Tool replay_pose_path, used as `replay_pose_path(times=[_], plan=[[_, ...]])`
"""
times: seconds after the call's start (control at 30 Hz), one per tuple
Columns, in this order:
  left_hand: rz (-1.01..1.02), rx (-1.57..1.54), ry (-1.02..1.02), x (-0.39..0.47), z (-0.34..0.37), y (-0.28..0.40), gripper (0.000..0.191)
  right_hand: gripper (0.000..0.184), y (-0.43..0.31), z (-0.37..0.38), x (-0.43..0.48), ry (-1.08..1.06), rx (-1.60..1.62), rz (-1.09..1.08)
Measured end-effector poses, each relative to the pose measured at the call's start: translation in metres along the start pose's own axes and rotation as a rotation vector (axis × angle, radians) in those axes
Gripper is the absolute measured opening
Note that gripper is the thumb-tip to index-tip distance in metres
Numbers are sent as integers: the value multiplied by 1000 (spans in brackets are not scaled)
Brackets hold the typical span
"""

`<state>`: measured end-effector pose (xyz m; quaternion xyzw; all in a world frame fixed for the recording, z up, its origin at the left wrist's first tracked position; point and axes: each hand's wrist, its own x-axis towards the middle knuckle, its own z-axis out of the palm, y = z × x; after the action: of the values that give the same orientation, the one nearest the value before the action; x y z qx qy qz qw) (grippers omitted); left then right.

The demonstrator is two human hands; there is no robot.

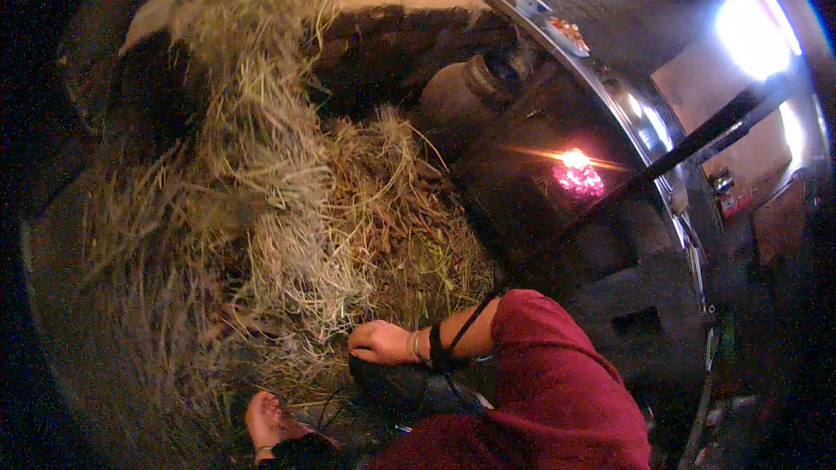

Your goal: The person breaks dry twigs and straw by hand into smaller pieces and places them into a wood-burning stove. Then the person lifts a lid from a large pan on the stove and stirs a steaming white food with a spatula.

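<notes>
My right hand (380, 342) has its fingers curled down over a dark rounded thing (388, 382), perhaps my knee. A thin bangle and a black strap circle that wrist, below a dark red sleeve (555, 372). My left hand (262, 419) is low in the picture beside the straw, with its fingers partly bent; whether anything is in it cannot be made out. Loose dry straw (294, 241) spreads in front of both hands. Right of it, glowing embers with a small flame (578, 176) show in the opening of a dark, sooty stove (522, 189).
A rounded pot (454, 88) lies in shadow beyond the straw. On the shiny-edged stove top (620, 111) are a small bowl (532, 1) and a dish of chopped food (568, 36). A dark pole (686, 143) slants towards the fire. A bright light (754, 32) glares at upper right.
</notes>
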<state>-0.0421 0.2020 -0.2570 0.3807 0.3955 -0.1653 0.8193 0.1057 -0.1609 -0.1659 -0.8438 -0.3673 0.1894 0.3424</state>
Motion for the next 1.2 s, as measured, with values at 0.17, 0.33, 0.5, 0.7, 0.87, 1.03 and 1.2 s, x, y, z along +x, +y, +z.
replay_pose_path(times=[0.17,0.33,0.5,0.7,0.87,1.03,1.2], plan=[[229,764,79,-57,65,42,29,26,-15,-20,-10,-236,-99,242],[854,1109,-42,-164,242,155,32,41,-93,-112,18,-41,155,509],[1449,1358,-417,-266,425,208,42,48,-212,-232,53,376,1674,272],[1844,1438,-794,-283,481,238,49,49,-330,-331,5,438,1873,-84],[892,1909,-224,-240,435,308,43,65,-371,-365,-159,408,1552,-34],[1139,1482,-489,-245,380,327,31,43,-402,-336,-306,1427,1304,6],[866,1370,-492,-276,395,310,29,37,-411,-280,-392,1792,1350,-52]])
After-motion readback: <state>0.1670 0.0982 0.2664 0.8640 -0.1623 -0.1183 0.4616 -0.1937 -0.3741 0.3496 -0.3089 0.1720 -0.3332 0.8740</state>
